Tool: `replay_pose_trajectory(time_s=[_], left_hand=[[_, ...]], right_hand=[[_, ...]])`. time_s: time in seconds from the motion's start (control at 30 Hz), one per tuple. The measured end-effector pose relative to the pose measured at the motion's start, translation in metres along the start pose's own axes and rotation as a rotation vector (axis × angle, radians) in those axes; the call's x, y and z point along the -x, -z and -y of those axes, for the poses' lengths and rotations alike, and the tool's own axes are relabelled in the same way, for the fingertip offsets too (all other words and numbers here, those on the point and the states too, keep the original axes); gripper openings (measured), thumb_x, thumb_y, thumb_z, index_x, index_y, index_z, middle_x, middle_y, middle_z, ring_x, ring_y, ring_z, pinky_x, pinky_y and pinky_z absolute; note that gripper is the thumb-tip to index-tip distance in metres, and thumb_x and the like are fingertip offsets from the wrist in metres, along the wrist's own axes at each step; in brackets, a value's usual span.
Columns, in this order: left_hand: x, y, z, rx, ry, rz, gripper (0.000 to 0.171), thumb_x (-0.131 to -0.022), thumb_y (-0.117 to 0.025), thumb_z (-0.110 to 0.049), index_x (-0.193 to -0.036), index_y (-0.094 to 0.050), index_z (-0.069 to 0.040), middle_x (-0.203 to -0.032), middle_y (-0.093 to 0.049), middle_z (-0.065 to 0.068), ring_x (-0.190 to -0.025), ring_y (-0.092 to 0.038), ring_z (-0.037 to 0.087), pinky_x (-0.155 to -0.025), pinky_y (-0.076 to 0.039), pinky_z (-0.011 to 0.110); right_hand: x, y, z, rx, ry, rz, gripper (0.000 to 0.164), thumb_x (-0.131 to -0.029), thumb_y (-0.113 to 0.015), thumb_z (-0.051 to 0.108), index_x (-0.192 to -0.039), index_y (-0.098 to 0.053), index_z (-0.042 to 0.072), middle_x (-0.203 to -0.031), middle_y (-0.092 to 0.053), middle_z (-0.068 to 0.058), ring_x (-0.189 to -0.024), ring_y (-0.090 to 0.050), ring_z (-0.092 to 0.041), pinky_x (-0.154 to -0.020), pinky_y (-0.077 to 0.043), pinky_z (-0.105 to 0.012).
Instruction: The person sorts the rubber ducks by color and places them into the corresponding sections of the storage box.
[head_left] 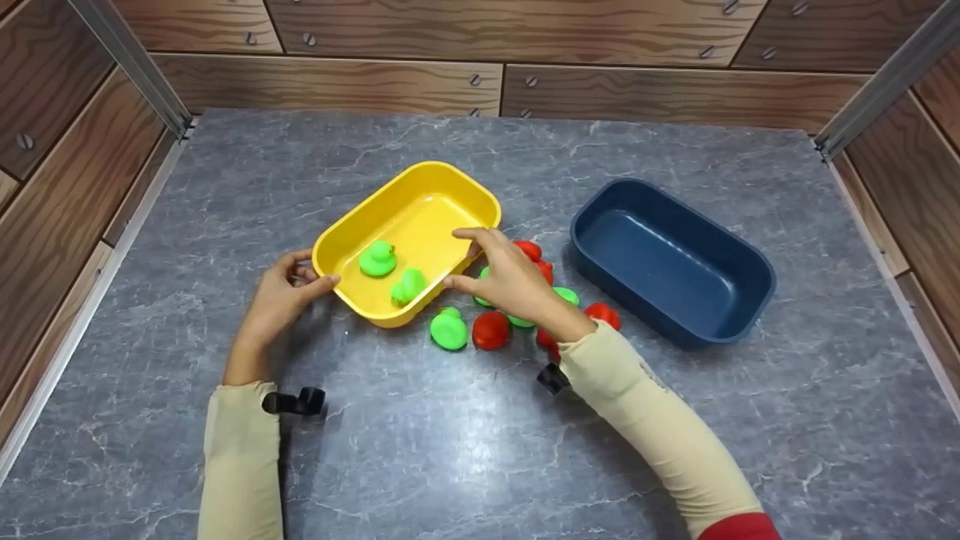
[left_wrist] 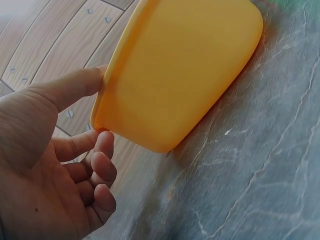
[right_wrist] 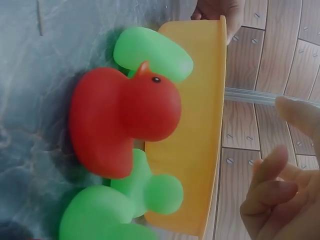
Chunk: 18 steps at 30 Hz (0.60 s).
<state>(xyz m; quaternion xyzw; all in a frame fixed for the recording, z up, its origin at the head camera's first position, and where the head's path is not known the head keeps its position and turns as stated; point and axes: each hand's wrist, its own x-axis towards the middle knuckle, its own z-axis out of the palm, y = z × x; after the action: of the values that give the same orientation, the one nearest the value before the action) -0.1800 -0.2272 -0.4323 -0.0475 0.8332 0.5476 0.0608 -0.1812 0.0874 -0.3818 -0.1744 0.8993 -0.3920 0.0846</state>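
Observation:
My left hand pinches the near left end of a yellow tub, thumb and forefinger at its rim. In the left wrist view the other fingers curl loosely beside the tub's outer wall. Two green rubber ducks, an upright duck and a tipped duck, lie inside. My right hand hovers over the tub's right edge, thumb and forefinger spread, holding nothing. Beneath and beside it lie several red and green ducks, some partly hidden by the hand. A red duck shows large in the right wrist view.
A dark blue tub with nothing in it stands to the right of the loose ducks. The grey marbled tabletop is bounded by wood-patterned walls at the back and sides.

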Motion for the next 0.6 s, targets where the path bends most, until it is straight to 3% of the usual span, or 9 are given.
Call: replay_pose_trajectory(time_s=[0.27,0.6], left_hand=[[0.0,0.001,0.0,-0.001,-0.011,0.005,0.062,-0.087,-0.071,-0.022,-0.137,-0.044,0.003,-0.091,-0.05,-0.002,-0.075,-0.046,0.004,-0.064,-0.04,0.014],[0.0,0.001,-0.001,-0.008,-0.007,0.004,0.063,-0.087,-0.071,-0.023,-0.138,-0.044,0.003,-0.091,-0.05,-0.002,-0.074,-0.046,0.004,-0.064,-0.04,0.014]], right_hand=[[0.011,-0.002,-0.004,-0.035,0.003,0.049,0.067,-0.083,-0.076,0.034,-0.14,-0.046,0.015,-0.118,-0.054,-0.014,-0.108,-0.053,-0.029,-0.087,-0.044,-0.034],[0.021,-0.006,-0.01,0.036,0.029,0.103,0.066,-0.083,-0.075,0.037,-0.139,-0.047,0.016,-0.114,-0.057,-0.013,-0.099,-0.056,-0.028,-0.081,-0.046,-0.034]])
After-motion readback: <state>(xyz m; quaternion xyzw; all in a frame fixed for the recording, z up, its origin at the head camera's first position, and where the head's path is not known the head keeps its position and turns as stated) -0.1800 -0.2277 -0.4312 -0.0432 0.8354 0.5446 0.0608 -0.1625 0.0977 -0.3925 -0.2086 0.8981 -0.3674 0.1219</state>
